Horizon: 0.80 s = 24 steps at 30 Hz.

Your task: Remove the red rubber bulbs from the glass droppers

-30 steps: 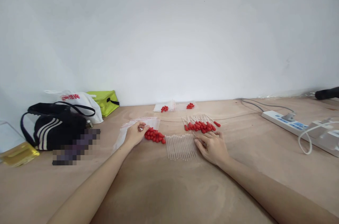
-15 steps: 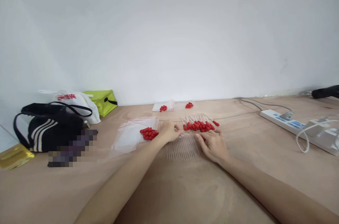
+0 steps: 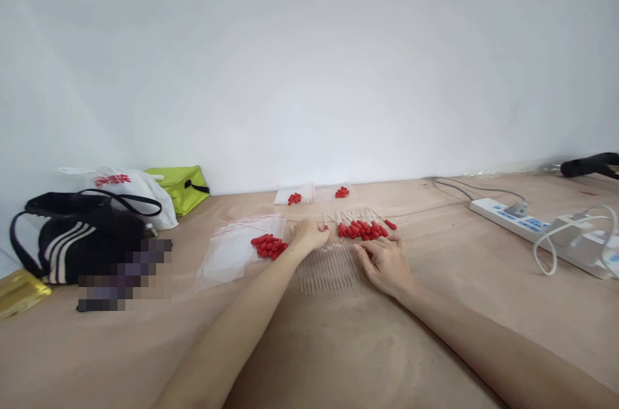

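Observation:
My left hand (image 3: 309, 235) rests at the far end of a row of clear plastic tubes (image 3: 329, 267), its fingers curled near a red-capped piece; what it grips is too small to make out. Flat on the wooden table (image 3: 338, 344) lies my right hand (image 3: 387, 260), fingers stretched, touching the right side of the clear tubes. Behind both hands lies a bunch of tubes with red bulbs (image 3: 362, 228). A loose pile of red bulbs (image 3: 268, 246) sits to the left, beside clear zip bags (image 3: 236, 244).
Two small bags with red bulbs (image 3: 314, 193) lie near the wall. At the left stand a black striped bag (image 3: 77, 235), a white plastic bag (image 3: 126, 186) and a green pouch (image 3: 181, 186). A white power strip (image 3: 536, 228) with cables lies at the right.
My left hand left the loose red bulbs and moved right to the far end of the clear tubes. My right hand stayed on the tubes. The view drifted slightly.

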### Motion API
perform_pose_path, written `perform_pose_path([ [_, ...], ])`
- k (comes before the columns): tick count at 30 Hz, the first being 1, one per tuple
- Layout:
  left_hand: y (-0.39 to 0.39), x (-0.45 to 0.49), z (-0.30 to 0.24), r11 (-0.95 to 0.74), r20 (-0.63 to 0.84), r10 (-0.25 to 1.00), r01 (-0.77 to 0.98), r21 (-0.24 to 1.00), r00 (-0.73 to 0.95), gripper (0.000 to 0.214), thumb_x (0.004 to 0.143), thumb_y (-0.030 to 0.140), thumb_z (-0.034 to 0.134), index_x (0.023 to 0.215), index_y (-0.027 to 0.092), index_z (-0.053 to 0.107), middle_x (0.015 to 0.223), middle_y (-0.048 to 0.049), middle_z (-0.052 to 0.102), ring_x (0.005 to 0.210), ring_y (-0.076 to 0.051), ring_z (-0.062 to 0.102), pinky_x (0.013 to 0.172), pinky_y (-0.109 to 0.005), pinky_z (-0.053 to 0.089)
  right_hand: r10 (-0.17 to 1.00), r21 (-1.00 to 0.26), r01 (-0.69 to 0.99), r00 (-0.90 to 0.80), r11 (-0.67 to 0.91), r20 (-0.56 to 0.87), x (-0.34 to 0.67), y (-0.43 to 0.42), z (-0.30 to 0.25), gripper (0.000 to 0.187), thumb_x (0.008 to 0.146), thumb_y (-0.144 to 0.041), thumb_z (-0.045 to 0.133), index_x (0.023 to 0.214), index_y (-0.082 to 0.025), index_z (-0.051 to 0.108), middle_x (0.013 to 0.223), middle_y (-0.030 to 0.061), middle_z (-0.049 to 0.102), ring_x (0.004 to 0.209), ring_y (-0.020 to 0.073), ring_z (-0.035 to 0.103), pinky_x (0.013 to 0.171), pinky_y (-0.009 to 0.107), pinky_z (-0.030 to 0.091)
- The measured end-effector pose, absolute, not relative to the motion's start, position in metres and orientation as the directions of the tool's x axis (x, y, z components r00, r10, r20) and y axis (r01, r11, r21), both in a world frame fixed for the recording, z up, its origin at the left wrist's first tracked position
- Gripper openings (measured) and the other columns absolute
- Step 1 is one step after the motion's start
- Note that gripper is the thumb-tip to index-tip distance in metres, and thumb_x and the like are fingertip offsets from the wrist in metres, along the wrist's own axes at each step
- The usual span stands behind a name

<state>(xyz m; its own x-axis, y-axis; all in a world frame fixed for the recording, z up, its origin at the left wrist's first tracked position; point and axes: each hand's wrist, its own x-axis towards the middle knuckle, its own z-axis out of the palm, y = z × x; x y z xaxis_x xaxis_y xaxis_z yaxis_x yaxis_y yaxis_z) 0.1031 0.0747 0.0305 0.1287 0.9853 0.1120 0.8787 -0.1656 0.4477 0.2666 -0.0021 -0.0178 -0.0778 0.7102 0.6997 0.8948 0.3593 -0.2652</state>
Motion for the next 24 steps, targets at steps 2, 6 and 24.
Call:
perform_pose_path([
  [2,0.065,0.089,0.036,-0.197,0.195,0.972,0.900,0.389,0.129,0.021,0.068,0.030,0.052,0.051,0.018,0.056,0.064,-0.0046,0.059,0.083,-0.025,0.054,0.077,-0.037,0.033,0.695,-0.254,0.897,-0.078,0.361,0.714,0.267,-0.001,-0.019,0.027,0.084,-0.033,0.042,0.074,-0.022,0.065,0.064,0.0002,0.065,0.066,0.0139,0.055,0.080,0.034,0.025],
  [6,0.038,0.050,0.037,-0.380,0.440,0.858,0.903,0.198,0.265,0.010,0.069,0.025,0.052,0.069,0.018,0.060,0.086,-0.0065,0.060,0.091,-0.025,0.050,0.080,-0.040,0.031,0.651,-0.216,0.895,-0.102,0.389,0.752,0.267,0.000,-0.021,0.024,0.082,-0.034,0.044,0.089,-0.023,0.064,0.079,0.0032,0.065,0.078,0.0171,0.054,0.081,0.035,0.027],
  [24,0.004,0.029,0.003,-0.792,0.669,0.460,0.611,0.011,0.584,0.012,0.079,0.022,0.050,0.084,0.020,0.060,0.085,-0.0041,0.061,0.082,-0.017,0.051,0.076,-0.033,0.039,0.538,0.014,0.786,-0.436,0.618,0.721,0.250,-0.011,-0.015,0.019,0.084,-0.028,0.046,0.090,-0.027,0.064,0.064,-0.0017,0.062,0.074,0.0137,0.049,0.092,0.042,0.020],
])
